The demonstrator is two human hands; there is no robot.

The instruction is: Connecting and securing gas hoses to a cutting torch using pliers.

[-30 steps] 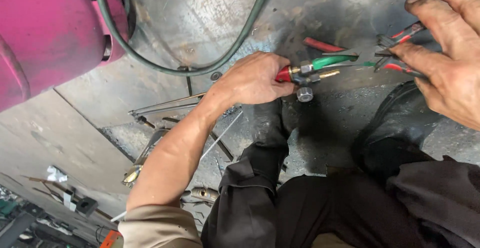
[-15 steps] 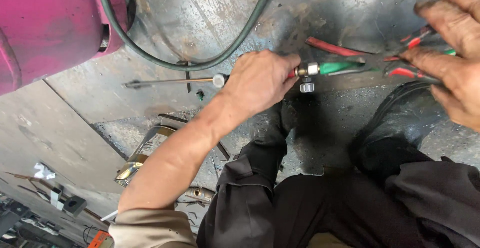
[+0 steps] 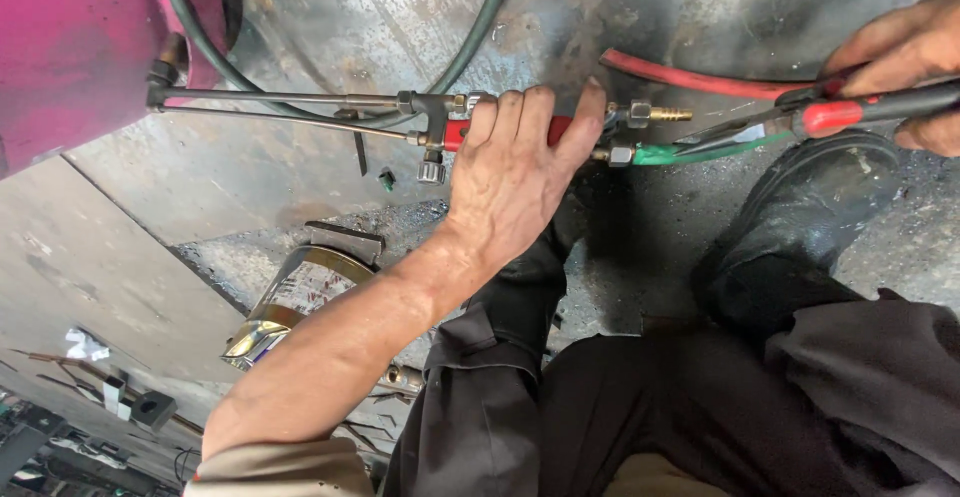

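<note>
While the left hand (image 3: 515, 172) is clenched round the red grip of a cutting torch (image 3: 440, 122), its fingers lie over the top of the handle and the thumb stretches toward the brass fittings (image 3: 640, 117) just past the fingertips. Beyond the knuckles, the torch's thin metal tubes (image 3: 280, 107) run away from the fingers to a head that nearly touches a pink cylinder (image 3: 70, 47); a small valve knob (image 3: 432, 169) hangs below the torch body beside the index finger. On the thumb side, a green hose (image 3: 690, 152) is joined to the lower fitting, while a red hose (image 3: 700, 79) lies loose above the upper one, its end near but apart from it. Farther off, the right hand (image 3: 900, 77) grasps red-handled pliers (image 3: 800, 122), whose tips reach to the green hose near the fitting. A dark green hose (image 3: 480, 27) curves over the steel floor (image 3: 330, 187) above the fingers, and a black boot (image 3: 800, 227) rests below the pliers, near the wrist
</note>
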